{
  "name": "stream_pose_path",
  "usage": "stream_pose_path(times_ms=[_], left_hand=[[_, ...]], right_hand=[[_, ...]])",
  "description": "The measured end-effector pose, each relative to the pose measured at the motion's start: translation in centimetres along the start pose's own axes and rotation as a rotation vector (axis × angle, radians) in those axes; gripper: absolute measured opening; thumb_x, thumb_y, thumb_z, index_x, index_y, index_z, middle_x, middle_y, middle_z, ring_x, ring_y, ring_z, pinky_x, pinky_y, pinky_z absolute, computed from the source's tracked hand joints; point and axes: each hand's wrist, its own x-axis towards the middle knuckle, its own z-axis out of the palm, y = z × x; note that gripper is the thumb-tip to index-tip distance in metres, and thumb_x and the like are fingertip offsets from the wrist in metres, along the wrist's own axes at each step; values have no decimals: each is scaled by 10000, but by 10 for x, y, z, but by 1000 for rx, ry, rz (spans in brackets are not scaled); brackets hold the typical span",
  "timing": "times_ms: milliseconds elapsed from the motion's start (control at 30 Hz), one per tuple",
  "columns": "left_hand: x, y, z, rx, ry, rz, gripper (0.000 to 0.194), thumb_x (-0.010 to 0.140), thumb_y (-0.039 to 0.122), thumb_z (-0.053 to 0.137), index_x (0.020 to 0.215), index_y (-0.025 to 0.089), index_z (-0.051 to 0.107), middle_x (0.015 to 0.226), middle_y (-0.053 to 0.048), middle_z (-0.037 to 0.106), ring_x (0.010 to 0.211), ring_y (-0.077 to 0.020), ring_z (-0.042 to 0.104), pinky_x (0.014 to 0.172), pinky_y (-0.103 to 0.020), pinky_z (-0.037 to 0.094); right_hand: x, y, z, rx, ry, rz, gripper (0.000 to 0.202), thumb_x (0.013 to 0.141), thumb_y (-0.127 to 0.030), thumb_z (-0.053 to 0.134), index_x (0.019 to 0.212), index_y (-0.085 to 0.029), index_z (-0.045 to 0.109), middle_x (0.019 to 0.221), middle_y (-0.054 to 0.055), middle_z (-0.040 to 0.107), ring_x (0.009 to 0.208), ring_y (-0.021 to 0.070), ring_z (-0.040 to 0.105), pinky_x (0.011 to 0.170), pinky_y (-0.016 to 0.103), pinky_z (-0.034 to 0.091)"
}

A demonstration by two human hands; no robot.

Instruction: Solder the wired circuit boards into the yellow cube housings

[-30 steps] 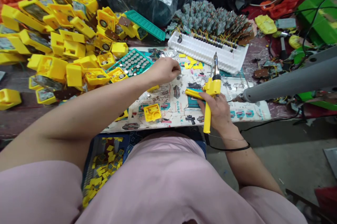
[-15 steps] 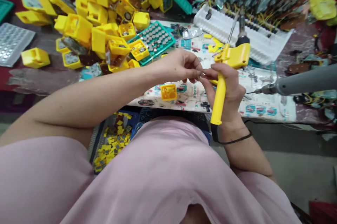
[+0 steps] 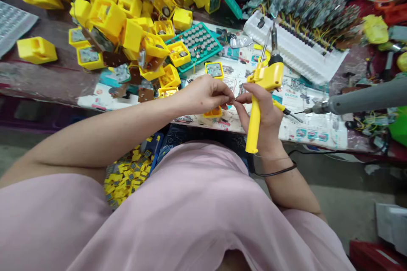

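My right hand [image 3: 267, 116] is closed around a yellow soldering gun [image 3: 270, 75], its metal tip aimed away from me over the table. The thumb and forefinger of that hand meet the fingertips of my left hand [image 3: 203, 98]. My left hand is pinched on a tiny part that is too small to make out. Partly hidden below the left fingers lies a small yellow plastic housing [image 3: 212, 113]. Behind the hand sits another yellow housing with a circuit board [image 3: 214, 70]. A yellow-handled tool [image 3: 280, 105] lies just right of my right hand.
A heap of yellow housings [image 3: 130, 4] covers the back left. Behind my hands lies a green tray [image 3: 212, 43] of round metal pieces. A white foam rack [image 3: 305, 65] with wired parts stands back right. A grey electric screwdriver [image 3: 365, 98] juts in from the right.
The view has shifted, and both hands appear slightly lower and farther left. My left hand now covers part of the near housing. The fingertips stay together and the soldering gun remains held.
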Motion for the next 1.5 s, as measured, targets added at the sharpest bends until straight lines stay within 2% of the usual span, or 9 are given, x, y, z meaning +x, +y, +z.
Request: stream_pose_path(times_ms=[167, 333, 467, 567, 633, 733, 833, 1167, 1500], left_hand=[[-14, -4, 4, 142, 72, 147, 309, 893, 178, 521, 1107, 163, 743, 1040, -55, 778, 984, -194, 713, 911, -327, 541], [-34, -3, 1, 569, 206, 210, 447, 915, 180, 531, 1356, 185, 601, 1392, -117, 629, 1251, -259, 603, 1067, -431, 463], [-46, -8, 8, 713, 152, 149, 584, 851, 285, 681, 1403, 141, 558, 1354, -182, 635, 1224, -333, 605, 1047, -474, 475], [-48, -12, 13, 427, 198, 71, 550, 854, 292, 665, 1382, 158, 584, 1278, -158, 680, 1150, -308, 647, 1001, -431, 504], [-47, -13, 13, -44, 215, 13, 520, 870, 388, 650, 1340, 169, 612, 1264, -138, 688, 1104, -281, 667, 939, -389, 536], [-44, -15, 13, -845, 74, -211, 453, 918, 486, 566, 1214, 155, 657, 1143, -120, 731, 979, -251, 717, 781, -329, 582], [-43, -18, 18, -1274, -21, -435, 376, 973, 416, 482, 1154, 138, 658, 1038, -114, 756, 909, -239, 750, 769, -323, 601], [-46, -18, 31, -1389, -16, -500, 272, 1003, 290, 472, 1087, 127, 673, 964, -86, 775, 856, -233, 766, 774, -329, 627], [-45, -3, 37, -1407, 95, -515, 243, 1002, 239, 478, 1011, 140, 699, 944, -53, 769, 822, -185, 752, 742, -304, 638]], right_hand=[[2, -5, 6, 129, 34, 36, 350, 933, -216, 608, 1262, -293, 518, 858, -52, 715, 758, 108, 715, 766, 225, 582], [-3, -2, 7, 253, 16, 146, 382, 910, -230, 637, 1269, -282, 517, 827, -53, 696, 727, 114, 698, 765, 260, 597], [-9, 3, 6, 341, 39, 215, 423, 885, -203, 669, 1270, -277, 509, 832, -51, 684, 741, 122, 696, 768, 286, 599], [-9, 4, 5, 438, 28, 241, 436, 880, -199, 679, 1270, -285, 503, 946, -29, 678, 775, 122, 703, 775, 301, 608], [-5, 4, 3, 487, 46, 236, 459, 879, -218, 688, 1286, -286, 486, 1056, -2, 665, 795, 124, 704, 788, 318, 619], [2, 3, -3, 519, 57, 220, 490, 866, -239, 714, 1291, -291, 476, 1170, 18, 629, 816, 127, 709, 842, 354, 626], [8, -1, -9, 532, -3, 220, 450, 850, -230, 732, 1237, -293, 513, 1204, 7, 605, 812, 124, 717, 861, 353, 619], [16, -13, -18, 315, -235, 198, 286, 912, -293, 646, 1181, -255, 556, 858, -32, 709, 795, 164, 721, 796, 306, 590], [5, -16, -6, -158, -105, -101, 287, 1012, -226, 465, 1236, -178, 636, 773, 21, 690, 744, 185, 639, 757, 325, 524]])
